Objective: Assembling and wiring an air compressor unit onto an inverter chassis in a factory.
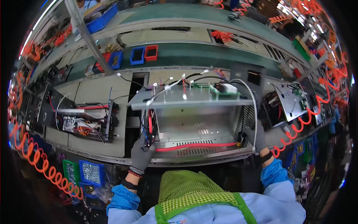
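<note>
Spanning the middle of the view is a long workbench (97, 93) with pale mats and green edging, and on it sits an open sheet-metal chassis (201, 127) — the largest thing within reach of the person. Its top shelf (186, 102) carries a green circuit board (220, 91) and a spray of black and white wires with white tags. To the left lies a second, darker assembly (85, 119) with its own tangle of wiring. Beyond, red and blue parts bins (143, 55) stand on a raised ledge, and orange coiled air hoses (41, 164) loop down at both sides.

Inside the chassis a red cable (194, 146) runs along the slotted floor, its long axis left to right, from one hand to the other. The left hand (142, 155), in a grey glove, is closed around the left end of that cable where it turns upward into a bundle of red, black and blue leads. The right hand (257, 138), also gloved, is at the chassis's right wall, just beside the black and yellow cylindrical connector (241, 139) at the cable's right end — it appears to grip the wall edge and a white wire there, though how tightly I cannot tell. Both hands are about equally close to their own ends of the cable.
</note>
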The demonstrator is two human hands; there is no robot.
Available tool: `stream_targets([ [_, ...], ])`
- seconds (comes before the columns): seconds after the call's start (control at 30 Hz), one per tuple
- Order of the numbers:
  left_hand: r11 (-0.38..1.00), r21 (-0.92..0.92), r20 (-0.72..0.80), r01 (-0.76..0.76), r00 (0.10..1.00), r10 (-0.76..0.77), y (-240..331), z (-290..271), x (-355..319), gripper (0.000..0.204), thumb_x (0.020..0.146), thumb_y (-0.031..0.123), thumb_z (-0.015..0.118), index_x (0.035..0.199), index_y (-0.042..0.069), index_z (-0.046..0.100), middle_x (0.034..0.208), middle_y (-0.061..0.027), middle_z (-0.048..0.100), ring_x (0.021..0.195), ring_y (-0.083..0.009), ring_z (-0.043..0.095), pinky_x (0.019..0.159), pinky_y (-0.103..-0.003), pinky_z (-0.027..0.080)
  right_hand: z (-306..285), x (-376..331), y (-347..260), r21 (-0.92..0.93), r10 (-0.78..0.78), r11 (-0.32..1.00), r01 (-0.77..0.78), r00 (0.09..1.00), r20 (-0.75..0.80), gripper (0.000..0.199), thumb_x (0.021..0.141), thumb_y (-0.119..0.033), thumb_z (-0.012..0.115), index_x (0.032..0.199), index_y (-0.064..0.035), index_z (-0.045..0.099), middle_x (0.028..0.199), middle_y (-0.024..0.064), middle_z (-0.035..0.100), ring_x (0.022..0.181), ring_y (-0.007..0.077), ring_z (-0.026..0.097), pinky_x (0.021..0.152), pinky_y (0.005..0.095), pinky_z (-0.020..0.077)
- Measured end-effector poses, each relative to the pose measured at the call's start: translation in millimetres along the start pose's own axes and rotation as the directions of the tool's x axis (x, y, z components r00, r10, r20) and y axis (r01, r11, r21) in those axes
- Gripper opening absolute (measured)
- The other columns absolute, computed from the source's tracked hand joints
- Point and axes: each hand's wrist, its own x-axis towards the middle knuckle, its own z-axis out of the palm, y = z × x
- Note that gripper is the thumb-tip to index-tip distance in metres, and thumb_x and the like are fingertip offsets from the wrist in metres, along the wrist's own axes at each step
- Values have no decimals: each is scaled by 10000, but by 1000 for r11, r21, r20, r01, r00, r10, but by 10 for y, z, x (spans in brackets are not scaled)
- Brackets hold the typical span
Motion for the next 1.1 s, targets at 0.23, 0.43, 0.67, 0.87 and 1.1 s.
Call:
stream_targets([
  [0.23,968,206,335,147,918,-211,464,-273,1124,532,763,544,671,899,30,707,904,-218,684,839,-372,669,764,-440,518,-95,367,310,-206,140,973,-108,979,148,295,786,-280,655,832,11,675,809,247,675,747,421,651,675,456,523],
  [0.43,950,125,477,287,822,-312,338,-440,1266,716,798,616,662,1170,6,626,1036,-231,687,958,-294,685,818,-381,524,-455,671,-438,-681,265,719,135,853,449,334,814,-307,587,811,12,688,834,214,697,780,374,683,722,446,542],
  [0.67,692,-439,75,573,791,-607,-189,-726,83,530,918,403,606,1242,-16,579,946,-116,657,717,-161,620,676,-296,519,-189,1761,-1092,-76,3,992,98,599,801,296,912,-289,621,1017,-14,653,858,63,692,658,138,647,583,304,502],
  [0.87,670,-107,-99,735,662,-743,-722,-570,-1968,550,889,504,585,1190,47,641,1032,-143,701,938,-308,678,877,-400,513,828,2922,-1579,19,1,1000,-20,725,689,892,828,-800,418,1293,-56,582,1160,85,610,1115,240,527,842,489,449],
  [1.1,188,-277,-292,942,104,-951,-509,-467,-4321,524,852,470,613,1137,36,686,1043,-201,702,1040,-359,650,924,-406,491,1983,3462,-1987,205,-222,973,103,649,728,1106,770,-897,334,1465,-40,411,1490,121,427,1288,323,404,1024,612,297],
])
